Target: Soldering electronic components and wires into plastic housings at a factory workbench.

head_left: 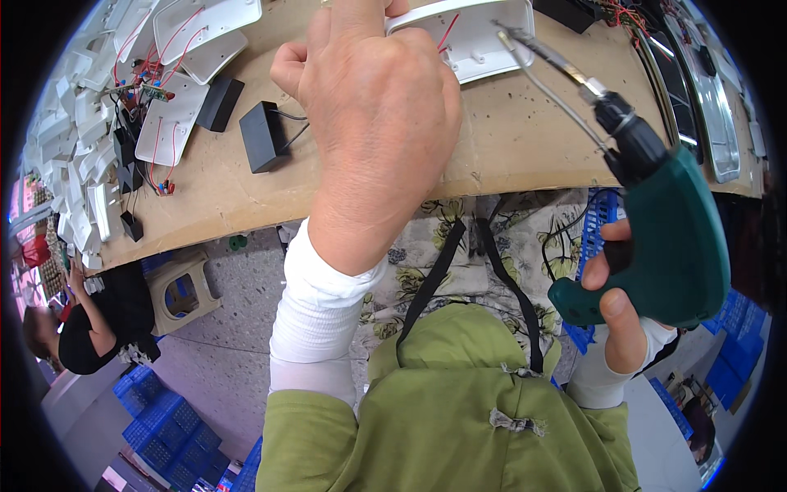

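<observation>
White plastic casing (494, 69) lies over the worktop (525, 139); right fingers (597, 271) grip the green soldering gun (676, 238), what left fingers (289, 70) hold is hidden. A slip could let the hot tip (553, 58) scorch the red wire (448, 33).

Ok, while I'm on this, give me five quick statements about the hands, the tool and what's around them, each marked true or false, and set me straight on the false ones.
1. The right hand grips a green tool. True.
2. A red wire shows inside the white housing beside the left hand. True.
3. The tool points back toward the wearer's body. False: its metal shaft points away, toward the white housing.
4. Nothing black lies to the left of the left hand. False: a black block with dark leads lies there on the bench.
5. Blue crates stand at the lower left. True.
</observation>
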`<state>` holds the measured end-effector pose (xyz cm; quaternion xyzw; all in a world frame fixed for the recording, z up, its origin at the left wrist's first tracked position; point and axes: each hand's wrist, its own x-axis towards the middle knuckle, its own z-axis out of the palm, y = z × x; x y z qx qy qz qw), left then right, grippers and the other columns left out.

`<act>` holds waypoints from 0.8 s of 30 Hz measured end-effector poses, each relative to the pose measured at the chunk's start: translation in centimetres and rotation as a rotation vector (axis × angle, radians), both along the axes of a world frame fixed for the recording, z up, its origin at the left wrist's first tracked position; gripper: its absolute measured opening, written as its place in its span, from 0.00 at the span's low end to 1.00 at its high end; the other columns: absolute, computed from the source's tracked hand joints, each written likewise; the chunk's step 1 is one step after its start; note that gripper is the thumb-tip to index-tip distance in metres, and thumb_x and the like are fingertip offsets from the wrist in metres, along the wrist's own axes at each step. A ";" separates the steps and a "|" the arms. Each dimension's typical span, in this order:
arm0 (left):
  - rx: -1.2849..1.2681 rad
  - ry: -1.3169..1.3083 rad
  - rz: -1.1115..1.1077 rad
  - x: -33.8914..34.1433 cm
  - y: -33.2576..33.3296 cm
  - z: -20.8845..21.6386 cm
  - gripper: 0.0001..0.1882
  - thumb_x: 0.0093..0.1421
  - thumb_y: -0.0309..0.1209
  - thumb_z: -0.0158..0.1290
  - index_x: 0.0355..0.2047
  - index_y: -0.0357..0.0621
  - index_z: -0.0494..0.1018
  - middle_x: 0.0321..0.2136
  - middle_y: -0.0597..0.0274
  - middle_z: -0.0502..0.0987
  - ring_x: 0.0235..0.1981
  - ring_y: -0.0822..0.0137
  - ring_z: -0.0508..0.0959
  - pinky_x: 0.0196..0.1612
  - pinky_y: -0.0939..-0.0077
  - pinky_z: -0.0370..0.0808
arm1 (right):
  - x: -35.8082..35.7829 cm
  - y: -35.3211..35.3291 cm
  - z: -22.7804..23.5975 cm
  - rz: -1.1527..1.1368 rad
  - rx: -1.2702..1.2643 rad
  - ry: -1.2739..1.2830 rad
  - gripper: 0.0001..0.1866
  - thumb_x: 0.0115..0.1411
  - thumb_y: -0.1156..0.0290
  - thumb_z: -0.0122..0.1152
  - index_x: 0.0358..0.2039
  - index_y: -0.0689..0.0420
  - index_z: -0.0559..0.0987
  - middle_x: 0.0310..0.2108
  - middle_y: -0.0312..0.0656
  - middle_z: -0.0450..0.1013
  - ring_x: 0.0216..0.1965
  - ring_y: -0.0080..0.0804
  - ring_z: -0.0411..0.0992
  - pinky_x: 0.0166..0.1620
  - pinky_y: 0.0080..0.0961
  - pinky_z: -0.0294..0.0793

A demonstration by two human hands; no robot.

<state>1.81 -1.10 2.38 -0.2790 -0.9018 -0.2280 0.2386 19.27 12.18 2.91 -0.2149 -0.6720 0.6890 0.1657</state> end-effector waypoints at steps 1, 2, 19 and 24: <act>-0.005 -0.006 0.001 0.0 0.0 0.1 0.03 0.41 0.23 0.52 0.16 0.36 0.72 0.32 0.55 0.70 0.35 0.58 0.67 0.39 0.64 0.55 | 0.1 0.2 0.0 -0.007 0.008 0.030 0.30 0.43 0.72 0.63 0.47 0.67 0.65 0.39 0.47 0.68 0.27 0.24 0.68 0.31 0.19 0.68; -0.005 -0.005 0.001 0.0 0.0 0.1 0.03 0.41 0.23 0.52 0.16 0.36 0.72 0.32 0.55 0.70 0.35 0.58 0.67 0.39 0.64 0.55 | 0.2 0.3 -0.1 -0.007 0.007 0.031 0.30 0.43 0.72 0.63 0.47 0.67 0.65 0.39 0.47 0.68 0.27 0.24 0.68 0.31 0.19 0.68; -0.012 0.044 0.011 0.1 0.2 -0.3 0.02 0.40 0.23 0.52 0.15 0.37 0.71 0.31 0.55 0.69 0.36 0.58 0.67 0.39 0.64 0.55 | 0.8 1.0 0.0 -0.028 0.017 0.074 0.29 0.44 0.69 0.62 0.45 0.70 0.65 0.39 0.46 0.66 0.27 0.24 0.68 0.28 0.18 0.69; -0.014 0.052 0.012 0.2 0.2 -0.1 0.03 0.41 0.24 0.52 0.16 0.37 0.72 0.31 0.55 0.69 0.36 0.58 0.67 0.40 0.63 0.55 | 0.9 1.1 -0.1 -0.027 0.022 0.075 0.29 0.43 0.69 0.62 0.45 0.69 0.65 0.39 0.46 0.66 0.26 0.24 0.68 0.28 0.19 0.68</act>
